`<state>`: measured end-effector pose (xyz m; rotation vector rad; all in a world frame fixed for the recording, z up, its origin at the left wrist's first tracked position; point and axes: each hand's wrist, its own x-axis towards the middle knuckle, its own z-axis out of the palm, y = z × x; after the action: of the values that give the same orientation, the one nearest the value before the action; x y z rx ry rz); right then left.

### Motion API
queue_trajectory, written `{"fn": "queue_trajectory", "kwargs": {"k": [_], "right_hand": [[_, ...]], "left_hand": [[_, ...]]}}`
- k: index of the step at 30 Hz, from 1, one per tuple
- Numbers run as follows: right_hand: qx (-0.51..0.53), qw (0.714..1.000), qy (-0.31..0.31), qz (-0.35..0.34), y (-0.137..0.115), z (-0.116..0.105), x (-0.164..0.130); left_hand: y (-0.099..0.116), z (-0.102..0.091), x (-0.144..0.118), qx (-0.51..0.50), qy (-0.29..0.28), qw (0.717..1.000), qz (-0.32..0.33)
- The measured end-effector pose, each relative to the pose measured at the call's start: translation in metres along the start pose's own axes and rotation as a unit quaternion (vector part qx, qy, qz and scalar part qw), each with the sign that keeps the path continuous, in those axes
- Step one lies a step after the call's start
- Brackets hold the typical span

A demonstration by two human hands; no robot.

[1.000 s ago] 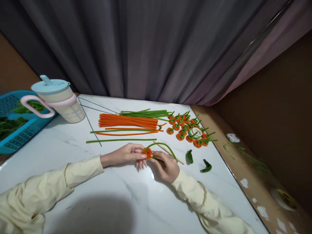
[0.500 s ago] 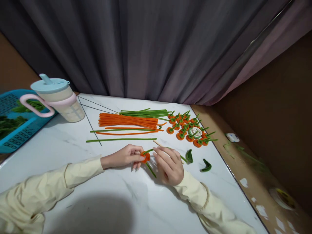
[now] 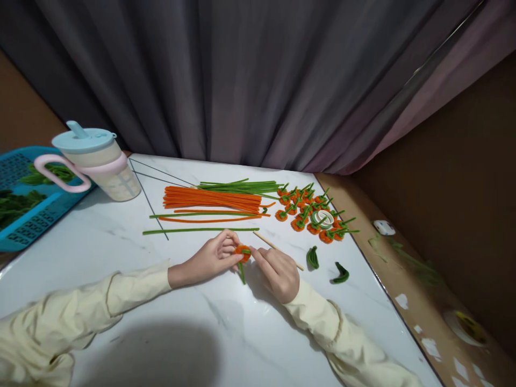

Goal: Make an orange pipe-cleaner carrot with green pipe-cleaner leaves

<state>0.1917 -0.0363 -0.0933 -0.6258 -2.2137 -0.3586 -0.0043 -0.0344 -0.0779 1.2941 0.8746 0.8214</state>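
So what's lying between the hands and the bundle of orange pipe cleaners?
Head view: a long green pipe cleaner and a crossed orange-and-green pair lie there.

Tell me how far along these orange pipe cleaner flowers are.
Done: a cluster of finished flowers with green stems lies at the far right of the table. In hand: the left hand and right hand pinch one more orange coil with a green stem hanging below it. Left: a thick bundle of orange cleaners and green cleaners lies unused, so it looks like much remains.
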Motion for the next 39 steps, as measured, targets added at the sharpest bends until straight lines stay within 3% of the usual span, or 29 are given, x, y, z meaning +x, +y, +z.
{"fn": "queue_trajectory", "kwargs": {"k": [5,12,16,22,29,36,39], "right_hand": [[0.027,0.999,0.005,0.045,0.004,0.002,-0.004],[0.095,0.992,0.007,0.088,0.007,0.005,-0.006],[0.146,0.981,0.01,0.123,0.006,0.006,-0.006],[0.23,0.956,-0.004,0.184,0.002,0.008,-0.001],[0.288,0.929,-0.035,0.228,-0.003,0.005,0.004],[0.332,0.886,-0.059,0.319,-0.006,0.005,0.002],[0.308,0.905,-0.035,0.29,-0.007,0.006,0.001]], "left_hand": [[0.005,-0.003,0.0,0.007,-0.01,0.999,-0.037],[0.007,-0.008,-0.002,0.016,-0.06,0.998,-0.019],[0.008,-0.007,-0.002,0.025,-0.05,0.998,-0.003],[0.005,-0.005,-0.001,-0.026,-0.03,0.999,-0.003],[0.002,-0.009,0.001,0.009,-0.012,0.999,0.031],[-0.004,-0.012,0.004,-0.019,-0.035,0.999,-0.008],[-0.005,-0.011,0.004,-0.033,-0.029,0.999,-0.017]]}}
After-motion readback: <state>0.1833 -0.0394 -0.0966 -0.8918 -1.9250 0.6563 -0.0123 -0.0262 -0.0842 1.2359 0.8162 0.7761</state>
